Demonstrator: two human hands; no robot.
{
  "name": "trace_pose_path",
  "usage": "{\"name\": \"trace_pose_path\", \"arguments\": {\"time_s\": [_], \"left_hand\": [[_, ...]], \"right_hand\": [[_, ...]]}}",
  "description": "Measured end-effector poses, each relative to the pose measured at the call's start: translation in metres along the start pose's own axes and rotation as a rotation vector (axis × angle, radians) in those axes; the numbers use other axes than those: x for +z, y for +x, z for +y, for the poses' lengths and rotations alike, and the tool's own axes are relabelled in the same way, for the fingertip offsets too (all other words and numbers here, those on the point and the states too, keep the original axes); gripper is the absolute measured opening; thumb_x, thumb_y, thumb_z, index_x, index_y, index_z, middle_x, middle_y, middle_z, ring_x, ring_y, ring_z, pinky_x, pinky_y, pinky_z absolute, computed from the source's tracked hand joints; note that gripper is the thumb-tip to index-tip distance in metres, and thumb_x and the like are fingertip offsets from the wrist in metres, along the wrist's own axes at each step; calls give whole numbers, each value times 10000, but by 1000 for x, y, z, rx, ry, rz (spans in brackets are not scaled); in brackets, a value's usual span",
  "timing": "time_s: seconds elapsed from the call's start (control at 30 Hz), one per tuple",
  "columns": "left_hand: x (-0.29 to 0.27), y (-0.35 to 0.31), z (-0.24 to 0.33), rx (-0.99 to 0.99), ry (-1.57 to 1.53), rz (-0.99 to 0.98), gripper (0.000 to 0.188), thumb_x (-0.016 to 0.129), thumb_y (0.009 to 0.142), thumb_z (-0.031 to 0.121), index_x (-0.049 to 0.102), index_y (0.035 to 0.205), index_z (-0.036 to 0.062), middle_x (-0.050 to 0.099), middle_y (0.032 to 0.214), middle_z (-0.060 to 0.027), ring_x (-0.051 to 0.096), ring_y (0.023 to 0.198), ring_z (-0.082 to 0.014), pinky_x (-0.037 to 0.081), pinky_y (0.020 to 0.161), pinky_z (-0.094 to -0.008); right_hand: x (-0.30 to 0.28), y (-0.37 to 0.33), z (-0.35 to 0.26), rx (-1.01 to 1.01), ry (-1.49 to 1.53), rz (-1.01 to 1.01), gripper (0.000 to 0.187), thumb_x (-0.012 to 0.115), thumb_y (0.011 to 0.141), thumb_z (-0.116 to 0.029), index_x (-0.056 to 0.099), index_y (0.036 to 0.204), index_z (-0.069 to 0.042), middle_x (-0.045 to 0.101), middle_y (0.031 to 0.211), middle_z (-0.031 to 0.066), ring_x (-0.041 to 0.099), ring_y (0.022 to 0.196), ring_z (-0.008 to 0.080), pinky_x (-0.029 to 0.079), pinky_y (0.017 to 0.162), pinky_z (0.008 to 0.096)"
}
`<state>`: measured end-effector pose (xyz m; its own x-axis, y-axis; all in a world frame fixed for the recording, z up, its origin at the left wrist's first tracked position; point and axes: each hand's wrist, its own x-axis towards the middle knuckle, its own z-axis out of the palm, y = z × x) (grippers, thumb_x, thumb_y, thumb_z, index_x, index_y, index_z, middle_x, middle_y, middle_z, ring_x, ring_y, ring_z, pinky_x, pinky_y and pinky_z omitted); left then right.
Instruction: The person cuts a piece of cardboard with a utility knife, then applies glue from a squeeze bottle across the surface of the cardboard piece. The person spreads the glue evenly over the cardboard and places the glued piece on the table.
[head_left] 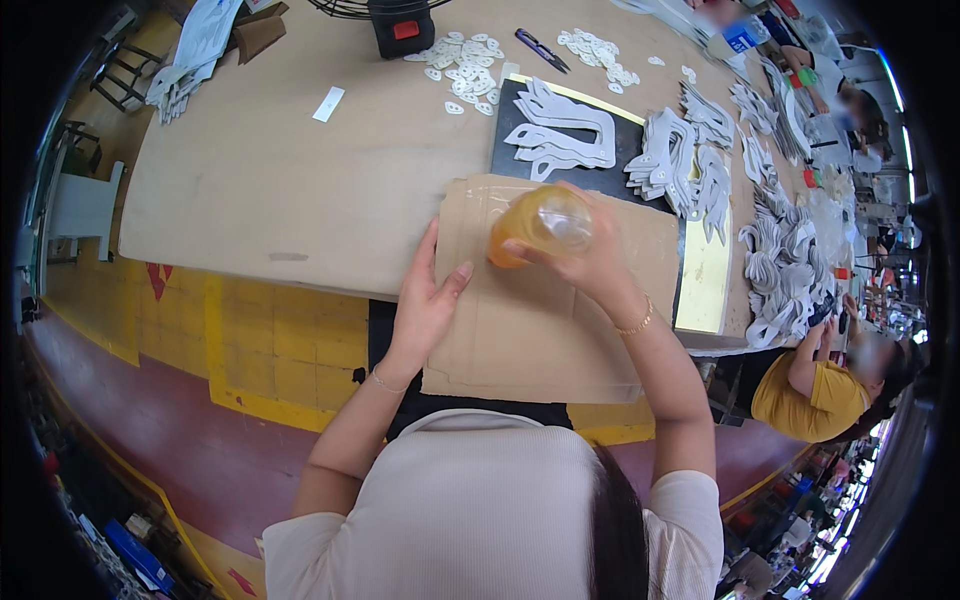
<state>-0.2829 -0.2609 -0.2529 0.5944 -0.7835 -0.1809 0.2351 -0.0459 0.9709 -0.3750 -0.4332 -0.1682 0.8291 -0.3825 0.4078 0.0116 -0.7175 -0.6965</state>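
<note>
In my right hand [595,255] is a clear bottle of amber liquid [515,230], tipped over with its clear end toward me and slightly blurred. My fingers wrap around its side, above a flat brown cardboard sheet [560,340]. The sheet overhangs the table's near edge toward my body. At the cardboard's left edge rests my left hand [428,305], its fingers stretched out and the thumb apart over the sheet. Just beyond the cardboard, grey-white looped cut pieces [570,130] lie on a black board [508,150].
More cut pieces [665,150] are stacked to the right, beside a yellow sheet [705,280]. Small white pieces [465,70] and thread snips [542,50] lie at the far side, near a black fan base [403,30]. A person in a yellow top [815,395] sits at the right.
</note>
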Motion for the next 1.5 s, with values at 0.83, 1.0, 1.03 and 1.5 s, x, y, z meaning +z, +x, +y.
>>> {"name": "trace_pose_path", "arguments": {"time_s": [0.83,1.0,1.03,1.5], "left_hand": [[-21,6,7,-261,-337,-106,538,412,962,-11,240,1472,5,445,1400,-145,502,1213,-189,441,991,-300],[-26,7,14,-284,-217,-101,545,404,969,-1,223,1482,22,447,1391,-152,482,1234,-198,410,1019,-309],[-22,7,15,-253,-228,-86,543,401,971,5,220,1483,23,456,1380,-153,486,1227,-199,409,1016,-311],[-45,30,34,-438,188,-338,227,463,993,225,431,1144,59,618,790,-47,622,566,-111,519,451,-224]], "right_hand": [[6,-21,-5,8,114,74,328,770,689,-225,654,948,-62,641,880,114,646,767,315,522,677,384],[-14,-44,-18,-43,9,-192,302,743,716,-215,651,959,-59,643,900,109,648,776,310,522,658,378],[-18,-42,-11,60,-82,-170,324,754,696,-191,651,977,-68,641,936,102,647,793,309,526,667,378],[22,-21,-8,47,67,151,270,818,708,-210,666,846,-34,616,782,83,626,654,262,490,591,328]]}}
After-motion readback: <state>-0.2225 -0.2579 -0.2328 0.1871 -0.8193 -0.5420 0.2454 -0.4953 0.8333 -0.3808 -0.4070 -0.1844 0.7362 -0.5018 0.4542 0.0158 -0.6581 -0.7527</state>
